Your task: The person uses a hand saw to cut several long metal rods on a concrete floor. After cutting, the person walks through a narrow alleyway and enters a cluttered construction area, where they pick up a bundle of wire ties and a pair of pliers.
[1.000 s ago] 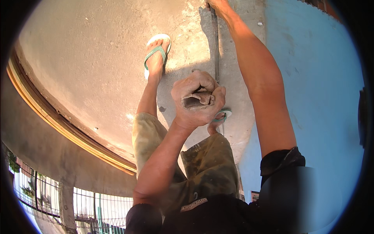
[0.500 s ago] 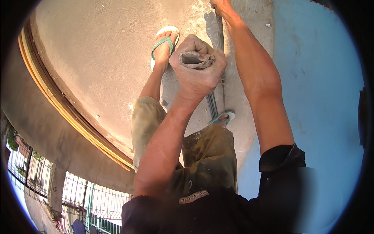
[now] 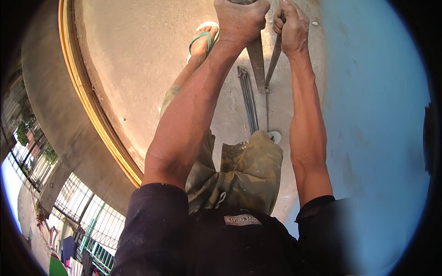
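Observation:
My left hand, at the top of the view, is closed around the upper end of a long grey handle. To its right, my right hand is closed on a second, thinner-looking handle. Both handles slant down and meet in a V at a small metal head; together they look like a long-handled cutter. From that head a thin metal rod runs back toward my right slipper. A bundle of thin grey rods lies on the floor just left of it.
My left foot stands forward in a green-strapped slipper. Long yellowish strips border the concrete floor at left, with a wire fence beyond. A blue surface fills the right side. A small white bit lies near my right hand.
My left hand has moved forward, away from me, swinging its handle down beside the other. My right hand has come back slightly and to the right. The two handles now stand closer together.

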